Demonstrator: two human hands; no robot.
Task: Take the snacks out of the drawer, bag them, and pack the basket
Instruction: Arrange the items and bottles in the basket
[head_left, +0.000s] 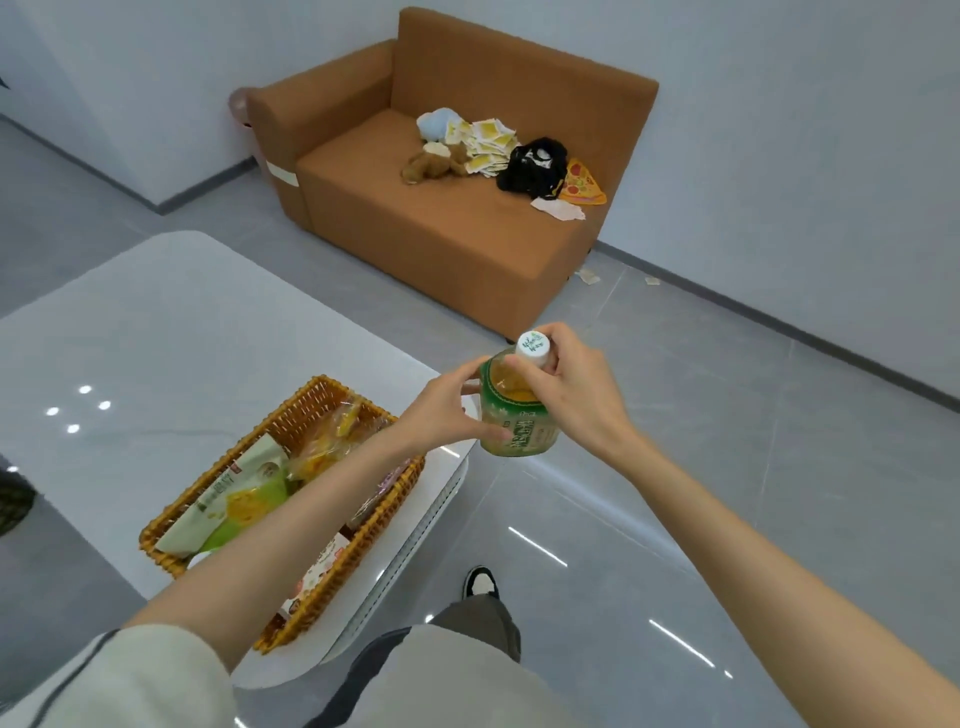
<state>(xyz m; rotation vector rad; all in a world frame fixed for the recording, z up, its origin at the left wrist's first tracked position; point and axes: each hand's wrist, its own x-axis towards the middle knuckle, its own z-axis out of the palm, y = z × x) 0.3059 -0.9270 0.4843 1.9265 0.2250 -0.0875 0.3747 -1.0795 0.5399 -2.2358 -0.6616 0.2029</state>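
Nearly upright bottle (517, 410), cap tilted away, both hands gripping.

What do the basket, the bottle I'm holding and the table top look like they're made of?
The basket: woven wicker or rattan by the look, matte golden-brown strands crossing along its wall. The bottle: probably clear plastic; amber liquid shows through above a green printed label; the white cap looks plastic too. The table: hard, glossy white top mirroring lights; stone, glass or lacquer, I cannot tell.
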